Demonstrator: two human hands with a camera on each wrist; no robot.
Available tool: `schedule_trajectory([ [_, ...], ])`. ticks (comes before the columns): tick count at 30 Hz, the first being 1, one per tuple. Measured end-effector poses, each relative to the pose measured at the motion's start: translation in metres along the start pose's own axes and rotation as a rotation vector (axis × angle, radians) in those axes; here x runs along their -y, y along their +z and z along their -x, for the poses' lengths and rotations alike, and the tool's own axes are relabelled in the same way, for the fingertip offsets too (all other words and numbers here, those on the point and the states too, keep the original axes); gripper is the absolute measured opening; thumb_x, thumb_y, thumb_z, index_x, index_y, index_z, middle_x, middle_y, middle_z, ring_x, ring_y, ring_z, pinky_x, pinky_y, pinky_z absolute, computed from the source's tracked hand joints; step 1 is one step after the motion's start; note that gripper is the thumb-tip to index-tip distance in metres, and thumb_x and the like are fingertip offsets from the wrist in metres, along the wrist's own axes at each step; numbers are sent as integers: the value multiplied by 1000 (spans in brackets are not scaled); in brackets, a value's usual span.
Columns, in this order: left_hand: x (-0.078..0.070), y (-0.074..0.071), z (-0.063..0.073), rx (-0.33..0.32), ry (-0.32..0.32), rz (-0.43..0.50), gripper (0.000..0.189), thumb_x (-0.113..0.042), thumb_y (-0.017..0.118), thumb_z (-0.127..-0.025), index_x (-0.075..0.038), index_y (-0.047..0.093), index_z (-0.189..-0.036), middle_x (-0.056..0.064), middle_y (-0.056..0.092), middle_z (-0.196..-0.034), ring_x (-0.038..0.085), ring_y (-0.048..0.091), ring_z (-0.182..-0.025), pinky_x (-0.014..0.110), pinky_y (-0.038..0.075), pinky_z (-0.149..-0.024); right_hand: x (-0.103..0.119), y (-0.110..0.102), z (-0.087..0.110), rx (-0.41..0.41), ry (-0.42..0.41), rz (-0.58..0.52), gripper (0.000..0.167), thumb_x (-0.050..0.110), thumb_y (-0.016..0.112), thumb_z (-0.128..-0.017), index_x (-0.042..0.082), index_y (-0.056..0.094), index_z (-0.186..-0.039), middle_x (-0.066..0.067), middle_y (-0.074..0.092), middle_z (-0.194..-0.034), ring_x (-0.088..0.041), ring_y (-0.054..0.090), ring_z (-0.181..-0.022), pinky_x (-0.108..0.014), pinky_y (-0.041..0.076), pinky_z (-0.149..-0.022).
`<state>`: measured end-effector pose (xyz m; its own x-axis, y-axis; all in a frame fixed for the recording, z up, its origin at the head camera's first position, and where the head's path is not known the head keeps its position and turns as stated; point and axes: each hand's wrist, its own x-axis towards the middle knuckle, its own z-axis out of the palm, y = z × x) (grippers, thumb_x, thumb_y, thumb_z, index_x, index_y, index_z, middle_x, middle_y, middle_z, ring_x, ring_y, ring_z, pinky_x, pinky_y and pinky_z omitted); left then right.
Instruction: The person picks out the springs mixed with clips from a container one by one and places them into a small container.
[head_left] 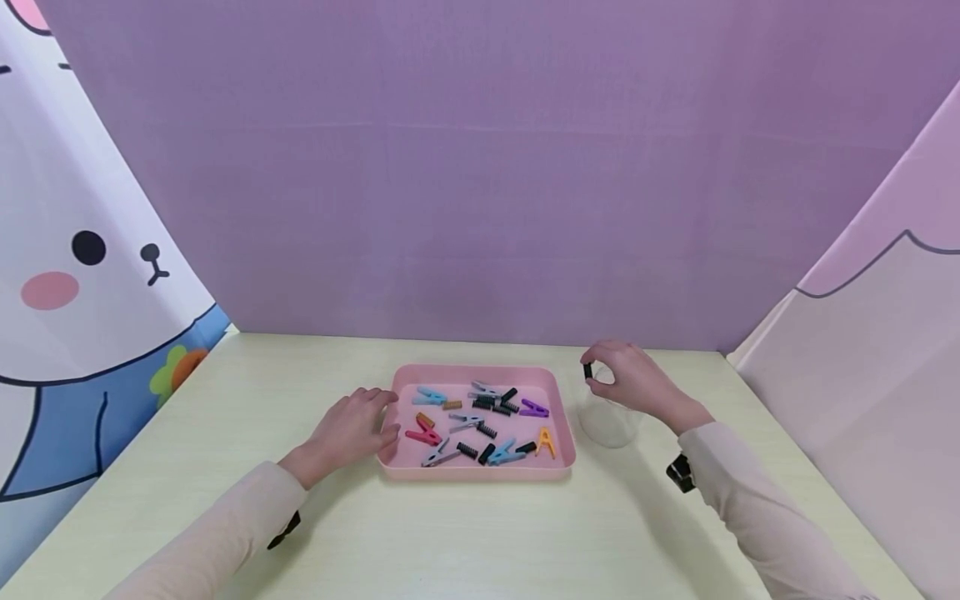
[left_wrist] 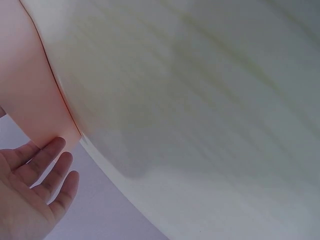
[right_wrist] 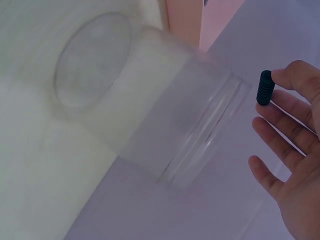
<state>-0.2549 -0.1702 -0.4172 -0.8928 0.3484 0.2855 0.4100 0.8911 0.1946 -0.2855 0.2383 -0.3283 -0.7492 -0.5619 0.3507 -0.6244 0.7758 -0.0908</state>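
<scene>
Between thumb and index finger, my right hand (head_left: 633, 379) pinches a small black coil spring (right_wrist: 265, 87), held upright above a clear plastic jar (right_wrist: 150, 100). The spring is close to the jar's open threaded mouth, outside it, and the hand's other fingers are spread. At the left side of a pink tray (head_left: 480, 473), my left hand (head_left: 352, 429) touches the rim with loosely bent fingers. Inside the tray lie several black springs (head_left: 487, 431), brass-coloured springs (head_left: 452, 405) and small plastic clips, among them a purple clip (head_left: 534, 408) and a red clip (head_left: 424, 432).
The jar stands on the pale wooden table (head_left: 480, 542), just right of the tray. A purple cloth (head_left: 480, 183) rises behind the table, with printed curtains (head_left: 97, 333) at the sides. Light blue clips (head_left: 504, 453) and an orange clip (head_left: 546, 442) lie in the tray's front right.
</scene>
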Motion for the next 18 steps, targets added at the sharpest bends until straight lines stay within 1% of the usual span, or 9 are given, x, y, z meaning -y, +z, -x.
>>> schedule_trajectory([
  [3, 1, 1, 0, 1, 1, -5, 47, -33, 67, -77, -5, 59, -114, 12, 62, -114, 29, 57, -100, 45, 51, -82, -7, 0, 4, -4, 16, 3, 27, 15, 70, -76, 5, 64, -100, -9, 65, -100, -27, 60, -96, -50, 44, -86],
  [7, 1, 1, 0, -1, 6, -10, 47, -33, 67, -77, -5, 59, -114, 11, 62, -114, 30, 58, -100, 44, 51, -81, -15, 0, 9, -30, 7, 6, 28, 16, 70, -76, 4, 64, -99, -10, 65, -100, -28, 59, -98, -49, 44, -88],
  [13, 0, 0, 0, -5, 7, -7, 47, -33, 67, -77, -5, 59, -114, 11, 62, -113, 29, 58, -99, 43, 52, -80, -23, 2, 15, -77, -21, 11, 25, 11, 72, -73, 2, 65, -95, -9, 66, -94, -28, 60, -92, -47, 46, -83],
  [18, 0, 1, 0, -6, 8, -15, 48, -33, 67, -77, -5, 59, -114, 11, 62, -113, 28, 58, -98, 42, 52, -80, -25, 4, 22, -66, 16, 11, 25, 10, 72, -73, 1, 65, -96, -10, 66, -94, -29, 61, -90, -45, 48, -80],
])
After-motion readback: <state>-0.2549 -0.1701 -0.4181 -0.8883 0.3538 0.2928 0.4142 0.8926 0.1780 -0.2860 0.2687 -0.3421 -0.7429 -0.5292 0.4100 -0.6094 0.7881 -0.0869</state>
